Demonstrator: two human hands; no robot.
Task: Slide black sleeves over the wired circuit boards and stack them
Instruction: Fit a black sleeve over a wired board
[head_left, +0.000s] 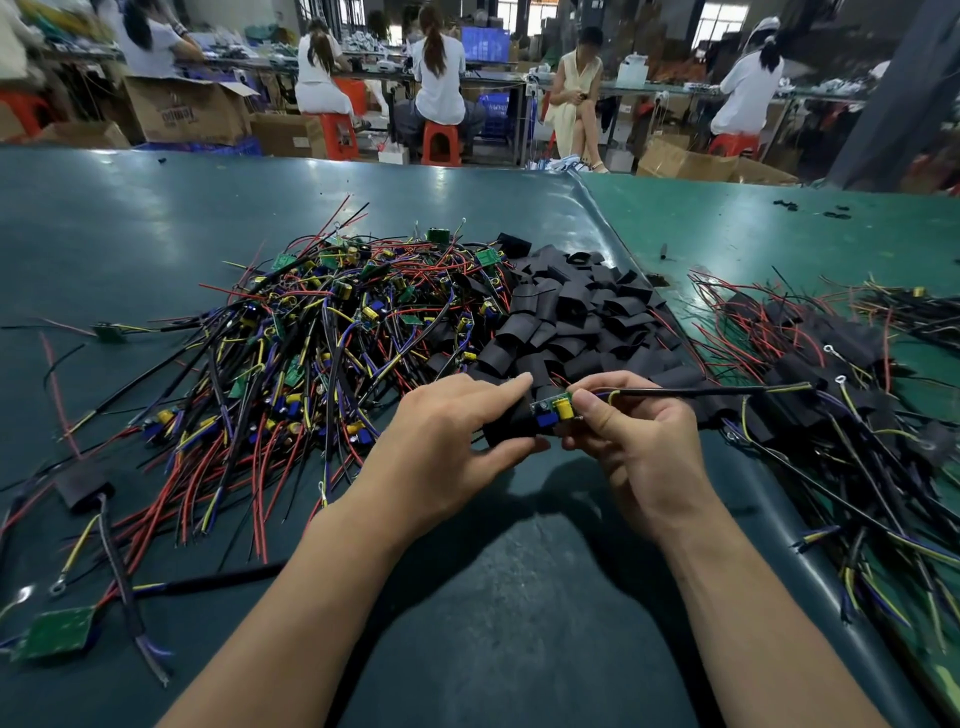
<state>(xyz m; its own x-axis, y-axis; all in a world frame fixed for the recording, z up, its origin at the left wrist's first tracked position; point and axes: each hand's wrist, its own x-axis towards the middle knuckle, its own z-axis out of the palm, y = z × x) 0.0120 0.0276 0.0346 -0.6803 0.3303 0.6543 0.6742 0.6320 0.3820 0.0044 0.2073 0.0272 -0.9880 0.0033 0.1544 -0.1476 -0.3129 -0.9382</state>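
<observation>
hands: two, left hand (447, 431) and right hand (634, 441)
heaps on table: three (boards, sleeves, finished ones)
held circuit board (553, 410): one
red stools: four visible
seated people: six

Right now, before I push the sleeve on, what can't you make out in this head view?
- How far the circuit board sits inside the black sleeve: left hand fingers cover the sleeve.
- The board's underside and solder joints: hidden by the right hand.
- Board markings: too small.
- The sleeved stack at right: cut off by the edge.
</observation>
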